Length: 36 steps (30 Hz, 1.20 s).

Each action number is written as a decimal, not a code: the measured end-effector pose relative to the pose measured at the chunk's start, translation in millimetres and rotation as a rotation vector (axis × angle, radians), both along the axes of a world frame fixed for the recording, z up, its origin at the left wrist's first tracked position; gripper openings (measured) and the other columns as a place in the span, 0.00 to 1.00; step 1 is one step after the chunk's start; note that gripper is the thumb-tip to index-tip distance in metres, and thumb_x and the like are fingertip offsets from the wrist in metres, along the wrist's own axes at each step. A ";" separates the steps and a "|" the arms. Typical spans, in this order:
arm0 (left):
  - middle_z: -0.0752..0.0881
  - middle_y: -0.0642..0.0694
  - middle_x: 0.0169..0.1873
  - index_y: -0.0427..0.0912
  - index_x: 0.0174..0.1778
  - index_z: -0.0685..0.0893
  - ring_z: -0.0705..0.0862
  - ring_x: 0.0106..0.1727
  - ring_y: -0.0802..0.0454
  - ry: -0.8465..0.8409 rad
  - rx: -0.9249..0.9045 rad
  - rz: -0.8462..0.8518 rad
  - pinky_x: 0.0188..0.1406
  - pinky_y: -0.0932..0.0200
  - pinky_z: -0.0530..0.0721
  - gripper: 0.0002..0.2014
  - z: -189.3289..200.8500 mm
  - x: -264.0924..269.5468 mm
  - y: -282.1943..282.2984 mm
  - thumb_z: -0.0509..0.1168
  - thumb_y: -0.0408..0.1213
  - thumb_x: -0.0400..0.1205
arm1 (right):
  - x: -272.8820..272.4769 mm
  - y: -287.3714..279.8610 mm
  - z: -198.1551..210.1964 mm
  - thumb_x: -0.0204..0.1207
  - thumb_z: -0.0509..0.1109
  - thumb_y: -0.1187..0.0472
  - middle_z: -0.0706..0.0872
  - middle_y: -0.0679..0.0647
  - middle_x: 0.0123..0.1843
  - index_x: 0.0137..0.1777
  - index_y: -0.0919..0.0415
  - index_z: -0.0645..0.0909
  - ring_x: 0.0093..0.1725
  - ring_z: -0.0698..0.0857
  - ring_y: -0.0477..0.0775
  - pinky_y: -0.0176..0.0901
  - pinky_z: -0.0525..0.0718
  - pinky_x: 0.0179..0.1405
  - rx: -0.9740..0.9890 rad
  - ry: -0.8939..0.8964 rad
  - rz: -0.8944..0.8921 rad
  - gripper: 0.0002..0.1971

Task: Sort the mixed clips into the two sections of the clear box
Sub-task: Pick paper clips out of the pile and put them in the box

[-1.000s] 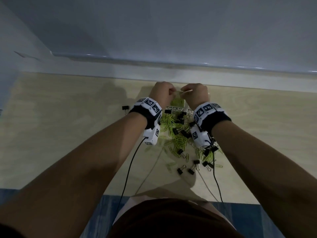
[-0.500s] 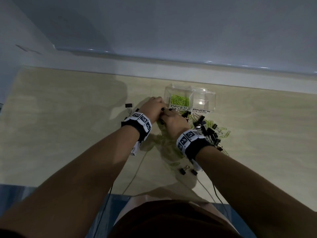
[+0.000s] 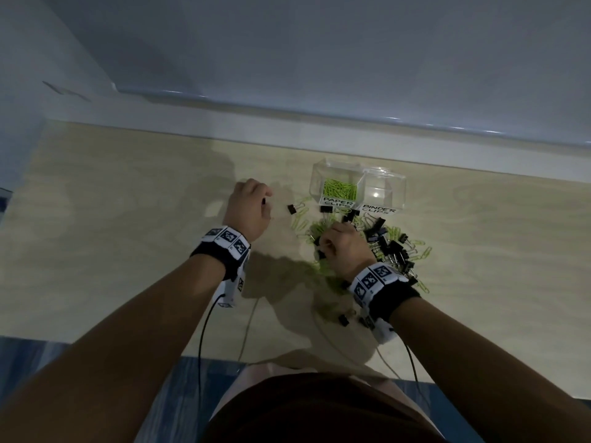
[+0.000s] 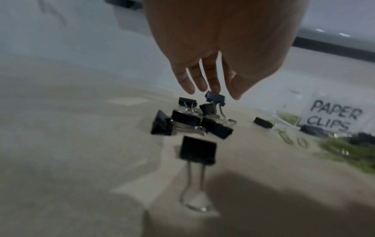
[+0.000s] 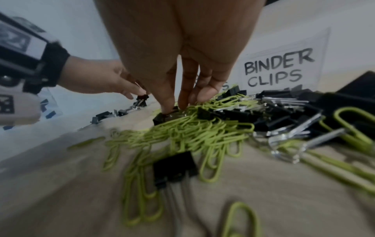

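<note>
The clear box [image 3: 396, 187] stands at the back; its left section, labelled PAPER CLIPS [image 3: 339, 188], holds green paper clips, and I see nothing in the BINDER CLIPS section [image 3: 380, 195]. In front lies the mixed pile [image 3: 388, 247] of green paper clips and black binder clips. My right hand [image 3: 319, 247] is down in the pile, its thumb and fingers [image 5: 168, 102] pinching a black binder clip [image 5: 160, 119]. My left hand [image 3: 265, 203] hovers left of the pile and holds a black binder clip [image 4: 215, 97] at its fingertips above a small group of binder clips [image 4: 190, 121].
One binder clip [image 3: 291, 208] lies between my left hand and the box. Thin cables [image 3: 204, 330] run from both wrists over the table's front edge [image 3: 96, 342]. A pale ledge [image 3: 224, 129] borders the back. Bare wood table [image 3: 112, 219] stretches left.
Both hands came down from the box to the pile. Since then my left hand has moved left, away from the pile, with a binder clip. My right hand stays in the pile.
</note>
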State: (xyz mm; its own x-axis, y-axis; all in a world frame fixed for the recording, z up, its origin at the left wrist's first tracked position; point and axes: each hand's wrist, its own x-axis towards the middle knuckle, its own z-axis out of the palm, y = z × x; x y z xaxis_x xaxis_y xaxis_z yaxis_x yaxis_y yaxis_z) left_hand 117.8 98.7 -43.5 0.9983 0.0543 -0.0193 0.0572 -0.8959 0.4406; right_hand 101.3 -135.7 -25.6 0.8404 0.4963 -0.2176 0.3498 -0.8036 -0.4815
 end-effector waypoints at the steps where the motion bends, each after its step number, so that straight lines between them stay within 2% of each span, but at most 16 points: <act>1: 0.81 0.40 0.55 0.39 0.54 0.82 0.75 0.59 0.37 0.012 0.037 -0.041 0.56 0.42 0.78 0.11 1.1 1.0 -3.5 0.64 0.34 0.76 | -0.2 1.6 1.9 0.72 0.68 0.65 0.83 0.57 0.48 0.43 0.64 0.82 0.53 0.77 0.61 0.51 0.81 0.44 -0.014 0.015 -0.024 0.03; 4: 0.80 0.45 0.59 0.43 0.58 0.81 0.73 0.64 0.42 0.117 0.089 -0.114 0.61 0.45 0.73 0.13 4.4 7.7 -25.0 0.63 0.39 0.79 | -0.3 13.1 10.4 0.72 0.69 0.60 0.83 0.58 0.50 0.49 0.64 0.81 0.55 0.76 0.60 0.51 0.79 0.49 -0.082 0.056 -0.068 0.09; 7: 0.79 0.47 0.62 0.45 0.59 0.81 0.72 0.66 0.44 0.185 0.111 -0.147 0.64 0.45 0.69 0.12 2.2 13.5 -41.4 0.64 0.41 0.80 | -0.1 24.8 16.3 0.72 0.66 0.64 0.84 0.62 0.52 0.53 0.66 0.80 0.57 0.76 0.64 0.52 0.77 0.53 -0.135 0.074 -0.073 0.11; 12: 0.81 0.44 0.56 0.43 0.53 0.81 0.74 0.62 0.42 0.175 0.102 -0.110 0.63 0.46 0.70 0.09 2.7 12.4 -36.7 0.62 0.37 0.78 | -1.8 30.9 18.2 0.71 0.62 0.66 0.85 0.62 0.52 0.53 0.65 0.80 0.58 0.77 0.65 0.55 0.78 0.56 -0.163 0.055 -0.100 0.12; 16: 0.80 0.41 0.53 0.42 0.52 0.81 0.75 0.58 0.39 0.075 0.187 -0.024 0.56 0.46 0.73 0.11 8.8 -3.1 -15.6 0.62 0.38 0.75 | -8.7 39.5 22.4 0.75 0.61 0.61 0.83 0.60 0.58 0.59 0.63 0.79 0.61 0.76 0.64 0.59 0.77 0.62 -0.150 0.066 -0.044 0.15; 19: 0.79 0.41 0.53 0.40 0.53 0.82 0.77 0.56 0.40 0.023 0.051 -0.133 0.55 0.46 0.77 0.11 10.2 -17.1 -22.1 0.63 0.37 0.76 | -12.8 34.6 21.7 0.73 0.58 0.62 0.86 0.60 0.49 0.50 0.64 0.83 0.52 0.80 0.63 0.60 0.81 0.53 0.007 0.014 -0.108 0.13; 21: 0.78 0.42 0.54 0.39 0.57 0.82 0.78 0.55 0.43 0.095 -0.087 -0.211 0.56 0.47 0.80 0.12 9.3 -27.1 -41.7 0.65 0.37 0.78 | -13.7 19.3 14.1 0.70 0.59 0.67 0.87 0.59 0.43 0.45 0.64 0.83 0.45 0.82 0.62 0.58 0.84 0.46 0.084 -0.034 -0.200 0.11; 23: 0.76 0.43 0.56 0.39 0.61 0.80 0.78 0.56 0.46 0.169 -0.123 -0.235 0.57 0.50 0.80 0.15 7.0 -33.7 -62.7 0.66 0.39 0.79 | -14.4 1.2 6.8 0.69 0.63 0.71 0.87 0.58 0.42 0.44 0.64 0.84 0.44 0.82 0.62 0.55 0.86 0.43 0.106 -0.035 -0.253 0.09; 26: 0.75 0.43 0.57 0.40 0.60 0.81 0.76 0.57 0.46 0.205 -0.091 -0.162 0.59 0.51 0.80 0.15 1.7 -34.2 -82.9 0.67 0.41 0.79 | -18.3 -14.1 1.9 0.68 0.69 0.67 0.86 0.56 0.48 0.51 0.60 0.85 0.48 0.81 0.61 0.50 0.83 0.49 0.060 0.002 -0.141 0.12; 30: 0.76 0.43 0.55 0.40 0.52 0.82 0.77 0.55 0.45 0.215 -0.054 -0.111 0.57 0.51 0.80 0.09 -0.1 -29.8 -88.1 0.67 0.39 0.79 | -18.5 -8.1 1.8 0.69 0.71 0.62 0.84 0.56 0.57 0.60 0.56 0.82 0.56 0.78 0.63 0.58 0.80 0.54 -0.110 0.008 -0.016 0.18; 32: 0.78 0.43 0.53 0.39 0.51 0.82 0.79 0.53 0.45 0.208 -0.103 -0.107 0.55 0.52 0.79 0.07 1.8 -30.2 -85.0 0.66 0.36 0.79 | -17.7 -4.8 2.4 0.70 0.71 0.62 0.83 0.56 0.61 0.61 0.56 0.81 0.59 0.78 0.64 0.60 0.79 0.57 -0.142 -0.005 -0.005 0.18; 36: 0.80 0.43 0.47 0.39 0.47 0.82 0.81 0.45 0.46 0.115 -0.246 -0.094 0.49 0.51 0.81 0.04 6.7 -36.4 -71.1 0.64 0.32 0.79 | -16.6 -6.2 1.8 0.70 0.73 0.57 0.82 0.55 0.62 0.59 0.56 0.80 0.60 0.78 0.63 0.62 0.78 0.60 -0.136 0.043 -0.025 0.17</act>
